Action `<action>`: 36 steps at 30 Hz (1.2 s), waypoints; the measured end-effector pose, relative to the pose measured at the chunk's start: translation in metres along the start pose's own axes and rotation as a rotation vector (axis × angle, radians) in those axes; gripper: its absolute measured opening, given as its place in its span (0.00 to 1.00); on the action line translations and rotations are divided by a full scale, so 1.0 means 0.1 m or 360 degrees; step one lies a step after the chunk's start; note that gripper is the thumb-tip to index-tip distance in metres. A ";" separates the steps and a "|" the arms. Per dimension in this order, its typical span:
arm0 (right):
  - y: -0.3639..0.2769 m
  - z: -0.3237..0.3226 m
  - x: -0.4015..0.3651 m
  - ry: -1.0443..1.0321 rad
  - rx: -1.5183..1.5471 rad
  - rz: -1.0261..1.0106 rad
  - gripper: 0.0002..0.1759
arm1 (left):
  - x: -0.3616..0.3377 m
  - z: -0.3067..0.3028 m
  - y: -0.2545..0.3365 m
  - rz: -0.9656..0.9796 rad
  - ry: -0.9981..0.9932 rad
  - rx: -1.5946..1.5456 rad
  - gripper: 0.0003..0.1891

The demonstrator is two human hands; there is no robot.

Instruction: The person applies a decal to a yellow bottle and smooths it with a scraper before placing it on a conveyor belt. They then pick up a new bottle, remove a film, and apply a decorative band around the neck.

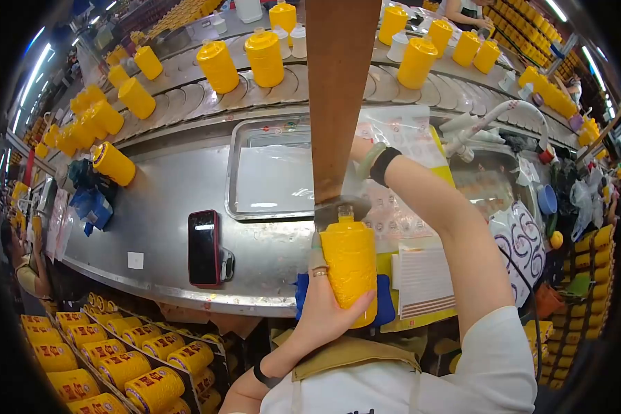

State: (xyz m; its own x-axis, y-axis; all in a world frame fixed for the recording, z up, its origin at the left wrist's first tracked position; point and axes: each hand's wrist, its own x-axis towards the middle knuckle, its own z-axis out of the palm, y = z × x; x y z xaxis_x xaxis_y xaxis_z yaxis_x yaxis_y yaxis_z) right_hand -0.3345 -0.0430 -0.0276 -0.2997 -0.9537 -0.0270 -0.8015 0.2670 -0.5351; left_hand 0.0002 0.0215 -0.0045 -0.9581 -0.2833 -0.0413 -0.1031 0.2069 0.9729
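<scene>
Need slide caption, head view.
Left hand grips a yellow bottle at the edge of the metal worktable; a phone lies nearby, and other bottles stand on the conveyor beyond.

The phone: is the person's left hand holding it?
No, the left hand holds a yellow bottle, while the phone lies on the metal table.

Silver metal desk (162,193): black, red-cased phone (203,245), white paper square (136,260) toward front edge; rectangular metal tray (232,169) near rear edge.

Yellow bottle (350,265), silver-grey desk (162,200), black phone (202,248) edged in dark red; white sheet (519,241) with swirls, probably purple.
</scene>
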 end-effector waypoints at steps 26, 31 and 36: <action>-0.64 -1.25 -1.52 0.1053 0.0301 0.0126 0.19 | 0.02 0.05 -0.05 0.0142 0.0055 -0.0315 0.50; -0.32 -1.28 -2.88 0.1504 0.0901 0.0453 0.19 | 0.01 0.05 0.01 -0.0024 0.0003 -0.0567 0.44; 0.04 -1.20 -4.81 0.2252 0.0597 0.1164 0.27 | -0.01 0.06 -0.01 0.0001 0.0062 -0.0567 0.38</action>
State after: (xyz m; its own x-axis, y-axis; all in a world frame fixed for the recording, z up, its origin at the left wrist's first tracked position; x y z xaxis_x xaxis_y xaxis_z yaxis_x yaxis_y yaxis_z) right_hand -0.2560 0.4333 0.0846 -0.9138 0.2893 0.2851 -0.1842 0.3303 -0.9257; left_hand -0.0001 0.0274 -0.0067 -0.9466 -0.3200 -0.0387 0.0036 -0.1305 0.9914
